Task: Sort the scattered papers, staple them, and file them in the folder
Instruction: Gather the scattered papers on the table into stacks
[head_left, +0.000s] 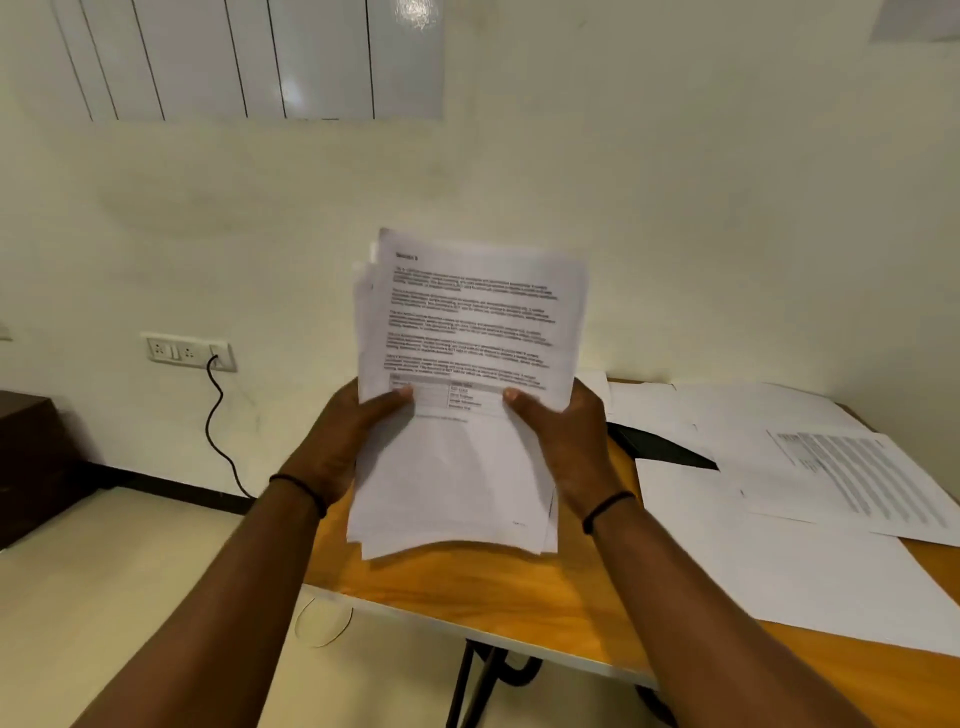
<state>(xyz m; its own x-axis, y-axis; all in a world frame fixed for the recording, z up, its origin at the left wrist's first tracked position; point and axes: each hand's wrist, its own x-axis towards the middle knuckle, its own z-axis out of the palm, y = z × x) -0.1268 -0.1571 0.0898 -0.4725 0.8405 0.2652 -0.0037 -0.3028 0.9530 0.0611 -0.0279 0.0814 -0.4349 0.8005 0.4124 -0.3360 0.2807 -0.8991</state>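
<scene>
Above the near corner of the wooden table you hold a loose stack of papers upright in front of you, with both hands clamped on it at mid-height: your left hand grips the left edge and your right hand the right, each thumb pressed across the printed front sheet and the other fingers hidden behind. Holding it by both sides like this looks meant to let you read the top page and square the sheets, since the edges are plainly uneven, with corners stepping out at the upper left and along the bottom. How many sheets are in the stack cannot be counted; several offset edges show, no more can be said. On the table to your right lie more papers: one printed sheet face up, resting on blank or face-down sheets that overlap each other, at least three or four, though their edges blur together. One dark flat thing peeks out between them, possibly the folder, but it is mostly covered. No stapler shows. Each wrist carries one thin dark band, two in all. Sorting seems unfinished, as sheets lie ungathered.
</scene>
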